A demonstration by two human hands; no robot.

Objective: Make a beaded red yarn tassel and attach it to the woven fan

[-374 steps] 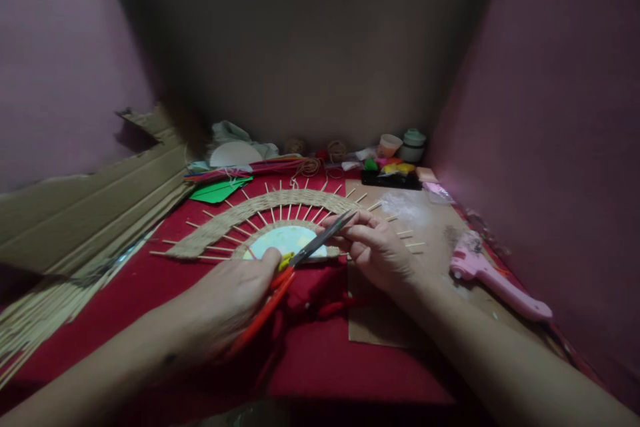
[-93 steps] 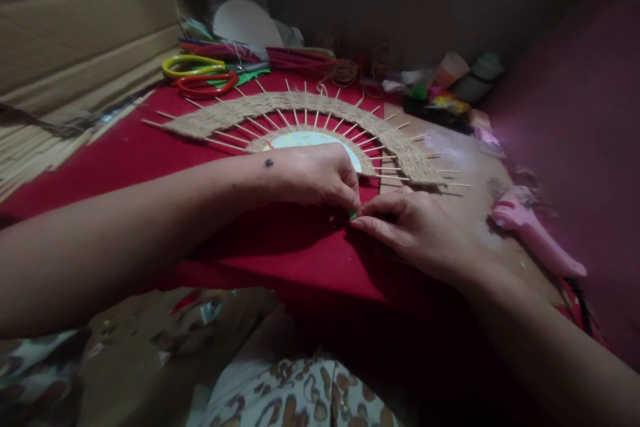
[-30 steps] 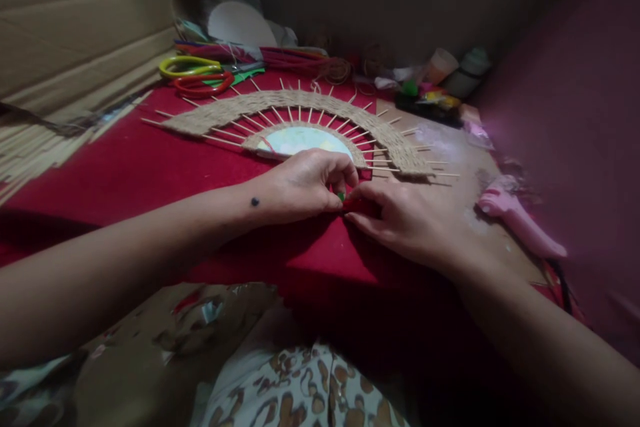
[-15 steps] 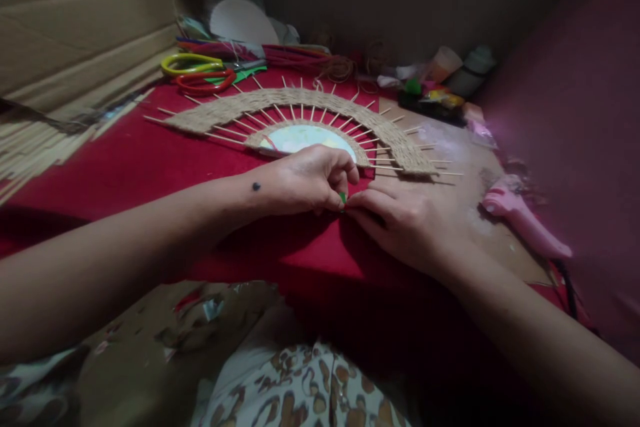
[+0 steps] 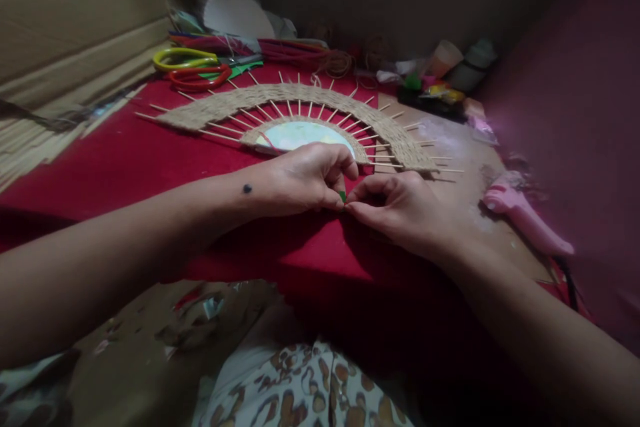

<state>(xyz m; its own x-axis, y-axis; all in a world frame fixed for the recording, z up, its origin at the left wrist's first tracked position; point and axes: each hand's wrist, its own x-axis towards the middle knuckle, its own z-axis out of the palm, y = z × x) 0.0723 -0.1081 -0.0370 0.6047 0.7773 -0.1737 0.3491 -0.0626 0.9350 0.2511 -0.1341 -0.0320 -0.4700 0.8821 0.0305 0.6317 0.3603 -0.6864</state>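
Note:
My left hand (image 5: 320, 177) pinches a small green piece (image 5: 343, 196), too small to tell whether it is paper or cloth. Fingertips of my right hand (image 5: 395, 203) are pinched together at the same piece's lower edge, close against the left fingers. Both hands are just above the red cloth (image 5: 295, 243). Right behind them lies a fan-shaped piece (image 5: 280, 99) of thin sticks with a woven twine band. At its inner end is a pale blue half-round panel (image 5: 300, 135), partly hidden by my left hand.
Yellow-handled scissors (image 5: 185, 60) and red-handled scissors (image 5: 200, 77) lie at the back left, near stacked cardboard (image 5: 80, 47). A pink glue gun (image 5: 527, 217) rests on a brown board (image 5: 450, 213) at right. Cups and small packets stand at the back right.
The right hand's fingers have bent more, its knuckles rising while the fingertips stay at the green piece. The left hand keeps its pinch. The view has shifted slightly.

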